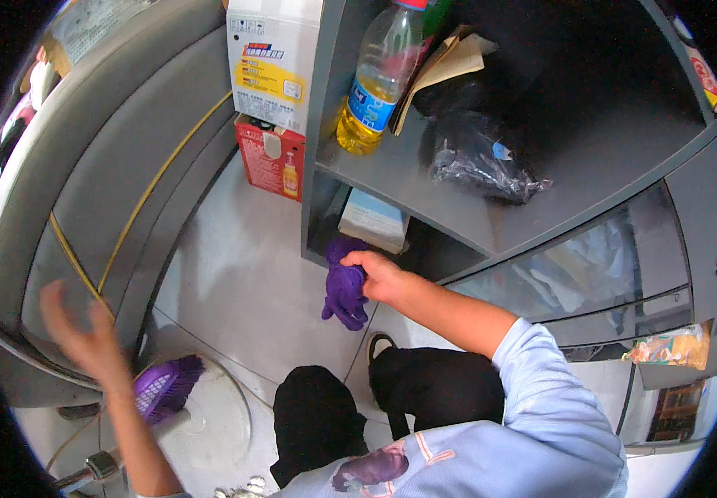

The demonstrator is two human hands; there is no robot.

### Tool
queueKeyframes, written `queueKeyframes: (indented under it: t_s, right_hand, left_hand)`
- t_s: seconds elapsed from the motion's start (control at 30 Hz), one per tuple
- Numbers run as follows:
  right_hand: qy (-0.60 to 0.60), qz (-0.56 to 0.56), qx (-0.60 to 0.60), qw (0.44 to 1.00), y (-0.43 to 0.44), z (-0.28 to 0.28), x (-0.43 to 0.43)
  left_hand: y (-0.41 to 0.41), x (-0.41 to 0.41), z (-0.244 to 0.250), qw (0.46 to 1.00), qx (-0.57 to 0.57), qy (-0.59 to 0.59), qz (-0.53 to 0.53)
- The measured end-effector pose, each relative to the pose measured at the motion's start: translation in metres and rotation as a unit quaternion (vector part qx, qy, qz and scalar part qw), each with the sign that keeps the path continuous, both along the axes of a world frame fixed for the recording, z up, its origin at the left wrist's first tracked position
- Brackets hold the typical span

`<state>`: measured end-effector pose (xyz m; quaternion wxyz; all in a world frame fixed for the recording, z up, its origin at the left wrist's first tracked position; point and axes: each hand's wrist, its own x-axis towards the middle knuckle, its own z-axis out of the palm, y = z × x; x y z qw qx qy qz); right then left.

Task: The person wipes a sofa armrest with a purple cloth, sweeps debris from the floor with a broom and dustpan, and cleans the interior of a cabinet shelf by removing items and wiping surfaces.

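Purple gloves [346, 289] hang from my right hand [378, 274], pinched between thumb and fingers in front of the lower opening of a grey shelf unit [405, 199]. A small white and blue box [374, 218] lies in that opening, just behind the gloves. My left hand [78, 333] is raised at the left, blurred, its fingers apart and nothing in it. It is over a grey upholstered seat [128, 155] with a yellow cord [156, 174] across it. Below that hand is a purple brush head [165, 386] with dark bristles.
A bottle of yellow liquid [374, 93], folded paper [442, 71] and a black plastic bag [483, 162] occupy the upper shelf. White [274, 68] and red [271, 159] cartons are stacked beside the unit. A round white base [209, 417] and metal pole [94, 467] are at lower left.
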<state>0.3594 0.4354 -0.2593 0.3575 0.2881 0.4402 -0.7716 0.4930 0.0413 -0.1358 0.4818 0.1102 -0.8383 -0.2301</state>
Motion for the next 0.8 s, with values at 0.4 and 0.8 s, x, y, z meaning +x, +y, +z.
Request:
queueKeyframes:
  t_s: [0.4, 0.8]
  right_hand:
    - [0.149, 0.018, 0.31, 0.939, -0.022, -0.037, -0.02]
    - [0.114, -0.091, 0.604, 0.783, 0.118, -0.19, -0.112]
  left_hand:
    - [0.224, -0.063, -0.181, 0.386, 0.889, -0.078, -0.233]
    - [0.186, -0.045, -0.169, 0.61, 0.779, -0.082, -0.122]
